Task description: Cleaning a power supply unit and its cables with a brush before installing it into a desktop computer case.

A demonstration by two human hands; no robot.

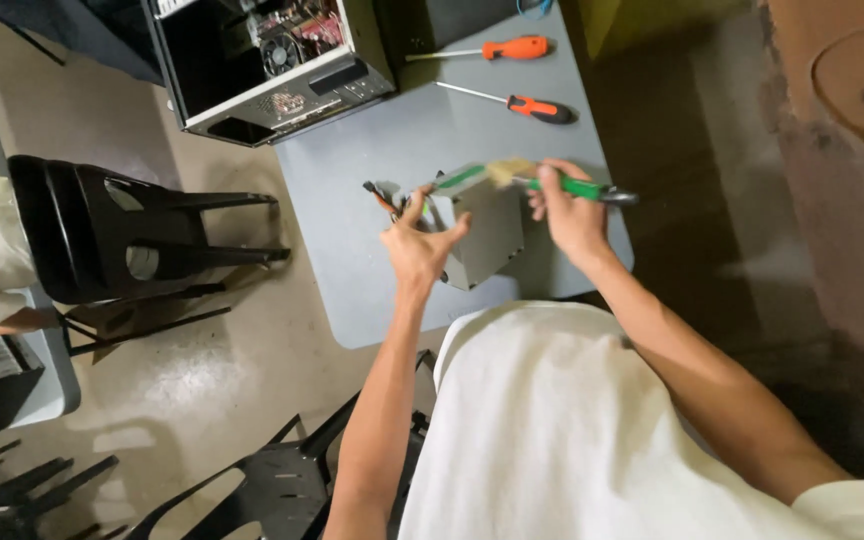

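A grey metal power supply box (492,235) stands on the grey table (352,200), with a bundle of coloured cables (384,197) at its left end. My left hand (420,245) grips the box's left side. My right hand (567,210) holds a green-handled brush (562,186), whose pale bristles rest on the box's top edge.
An open computer case (267,65) lies at the table's far left corner. Two orange-handled screwdrivers (517,47) (537,107) lie behind the box. Black plastic chairs (112,235) (262,485) stand to the left and near my body. A white table (52,380) edges the left.
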